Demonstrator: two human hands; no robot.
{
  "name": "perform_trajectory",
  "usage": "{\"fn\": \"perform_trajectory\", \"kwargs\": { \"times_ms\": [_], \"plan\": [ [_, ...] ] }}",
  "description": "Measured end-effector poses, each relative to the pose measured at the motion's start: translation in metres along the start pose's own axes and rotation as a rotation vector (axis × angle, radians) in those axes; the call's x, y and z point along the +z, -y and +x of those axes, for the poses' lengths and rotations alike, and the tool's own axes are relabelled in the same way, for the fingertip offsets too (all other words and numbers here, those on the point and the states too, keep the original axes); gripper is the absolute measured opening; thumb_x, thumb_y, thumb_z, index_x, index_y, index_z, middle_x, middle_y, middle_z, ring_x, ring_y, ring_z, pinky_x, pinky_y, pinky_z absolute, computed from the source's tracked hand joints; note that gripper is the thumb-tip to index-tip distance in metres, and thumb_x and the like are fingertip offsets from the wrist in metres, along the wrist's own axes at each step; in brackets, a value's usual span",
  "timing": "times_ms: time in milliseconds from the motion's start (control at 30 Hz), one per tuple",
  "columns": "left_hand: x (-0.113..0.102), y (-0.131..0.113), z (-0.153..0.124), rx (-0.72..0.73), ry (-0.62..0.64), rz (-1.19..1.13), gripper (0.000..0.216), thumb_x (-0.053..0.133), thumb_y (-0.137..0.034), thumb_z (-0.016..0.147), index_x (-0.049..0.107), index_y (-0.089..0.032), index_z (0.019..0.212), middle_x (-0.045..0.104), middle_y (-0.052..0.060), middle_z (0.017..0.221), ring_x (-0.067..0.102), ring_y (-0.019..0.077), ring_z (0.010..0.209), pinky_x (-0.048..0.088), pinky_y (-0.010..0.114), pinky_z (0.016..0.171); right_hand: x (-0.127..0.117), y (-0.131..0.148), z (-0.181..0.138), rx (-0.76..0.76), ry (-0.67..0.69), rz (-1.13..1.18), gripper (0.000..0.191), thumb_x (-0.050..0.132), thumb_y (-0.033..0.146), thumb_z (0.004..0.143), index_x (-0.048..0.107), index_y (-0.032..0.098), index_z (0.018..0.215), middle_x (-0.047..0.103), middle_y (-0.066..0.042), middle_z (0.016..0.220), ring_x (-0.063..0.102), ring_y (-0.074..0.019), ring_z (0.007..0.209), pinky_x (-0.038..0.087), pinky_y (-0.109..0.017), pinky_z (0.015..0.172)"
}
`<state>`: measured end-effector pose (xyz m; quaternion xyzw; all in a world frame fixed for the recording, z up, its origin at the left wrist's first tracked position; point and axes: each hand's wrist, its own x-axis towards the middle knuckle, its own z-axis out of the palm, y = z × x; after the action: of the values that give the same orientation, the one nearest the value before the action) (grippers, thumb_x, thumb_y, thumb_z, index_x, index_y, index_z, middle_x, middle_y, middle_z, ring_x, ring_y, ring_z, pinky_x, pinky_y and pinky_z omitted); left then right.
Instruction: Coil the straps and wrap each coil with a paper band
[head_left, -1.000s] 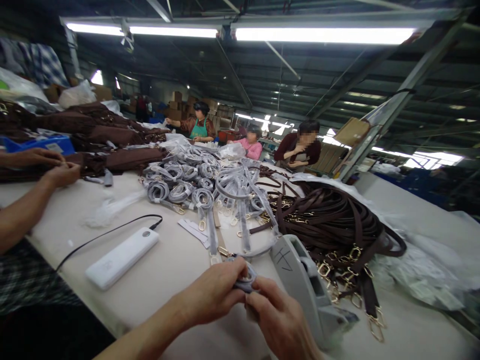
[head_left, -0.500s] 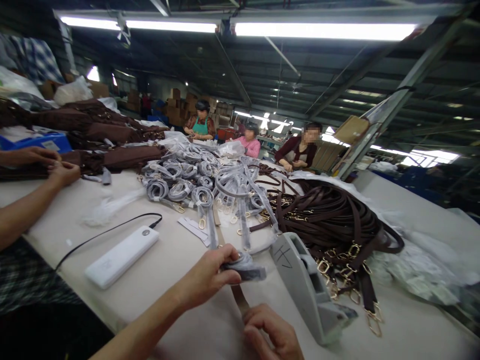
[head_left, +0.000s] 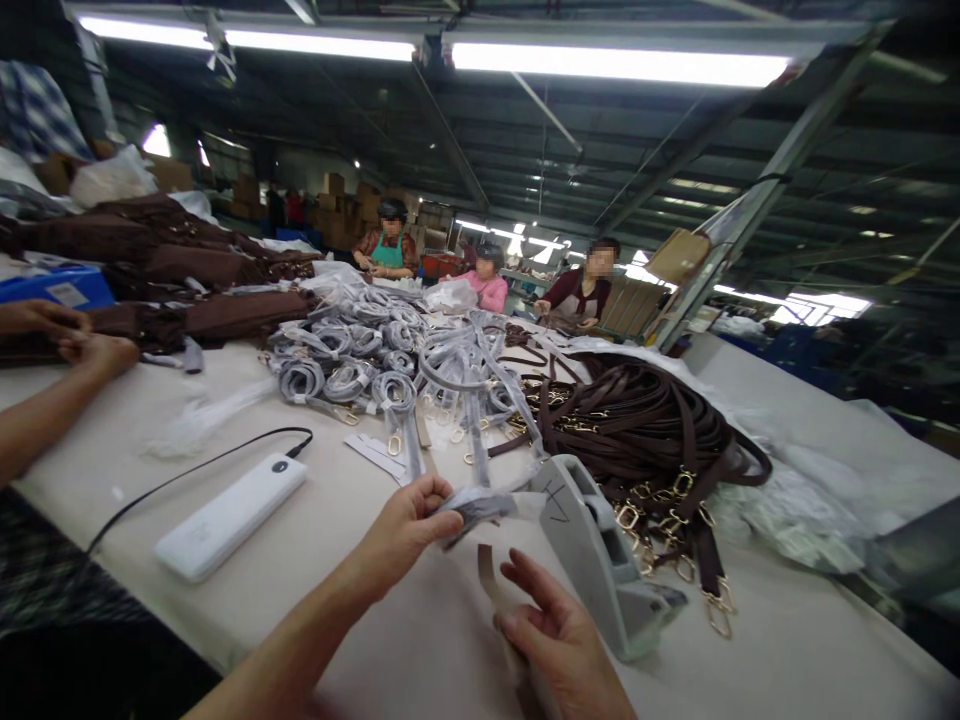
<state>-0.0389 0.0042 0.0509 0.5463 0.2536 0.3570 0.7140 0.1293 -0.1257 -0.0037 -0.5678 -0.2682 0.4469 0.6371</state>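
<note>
While the left hand [head_left: 414, 518] pinches a plastic-wrapped strap [head_left: 480, 504], the right hand [head_left: 564, 635] holds a brown strip [head_left: 487, 570], likely mid-handling, next needing steadiness

At lower centre, the left hand [head_left: 420, 512] covers one end of the wrapped bundle [head_left: 478, 506], and the right hand [head_left: 562, 630] hides part of the brown strip [head_left: 487, 572], its lower end lost near the bottom edge. The left edge cuts off the blue box [head_left: 56, 288] and a co-worker's arm [head_left: 34, 422]; whatever those fingers pinch is too small to tell. Print on the white power bank [head_left: 232, 515] is unreadable.
</note>
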Motion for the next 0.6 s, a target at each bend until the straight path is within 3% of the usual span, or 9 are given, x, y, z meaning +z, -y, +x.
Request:
{"fn": "perform_trajectory", "kwargs": {
  "times_ms": [167,300,433,600],
  "plan": [
    [0.002,-0.001,-0.002,0.029,-0.01,0.015,0.032,0.077,-0.034,0.067,0.052,-0.018,0.08,0.059,-0.005,0.065,0.049,0.0103,0.06,0.032,0.023,0.06,0.001,0.0,0.007,0.062,0.068,-0.02,0.061,0.089,0.03,0.053,0.069,0.016,0.109,0.075,-0.008,0.088,0.064,-0.0164,0.064,0.046,-0.024,0.053],
    [0.003,0.0,-0.002,0.026,-0.018,0.006,0.034,0.076,-0.037,0.068,0.05,-0.018,0.081,0.06,-0.004,0.068,0.05,0.0112,0.061,0.033,0.024,0.062,0.004,0.004,0.013,-0.026,-0.034,-0.003,0.06,0.09,0.038,0.055,0.068,0.015,0.107,0.069,-0.002,0.075,0.06,-0.0154,0.062,0.049,-0.026,0.054],
    [0.004,0.001,-0.002,0.031,-0.055,0.027,0.033,0.073,-0.037,0.07,0.048,-0.019,0.081,0.059,-0.004,0.067,0.049,0.0111,0.061,0.033,0.024,0.062,0.011,0.007,0.013,-0.094,-0.115,0.005,0.058,0.089,0.043,0.057,0.069,0.015,0.103,0.068,-0.002,0.076,0.061,-0.0156,0.064,0.053,-0.027,0.057],
    [0.008,0.007,-0.004,0.083,-0.092,0.15,0.024,0.068,-0.033,0.071,0.05,-0.019,0.079,0.051,-0.005,0.067,0.047,0.0129,0.064,0.034,0.025,0.062,0.021,0.009,0.015,-0.097,-0.093,-0.015,0.06,0.091,0.046,0.054,0.068,0.015,0.1,0.069,-0.002,0.076,0.064,-0.0187,0.07,0.057,-0.03,0.06]
  ]
}}
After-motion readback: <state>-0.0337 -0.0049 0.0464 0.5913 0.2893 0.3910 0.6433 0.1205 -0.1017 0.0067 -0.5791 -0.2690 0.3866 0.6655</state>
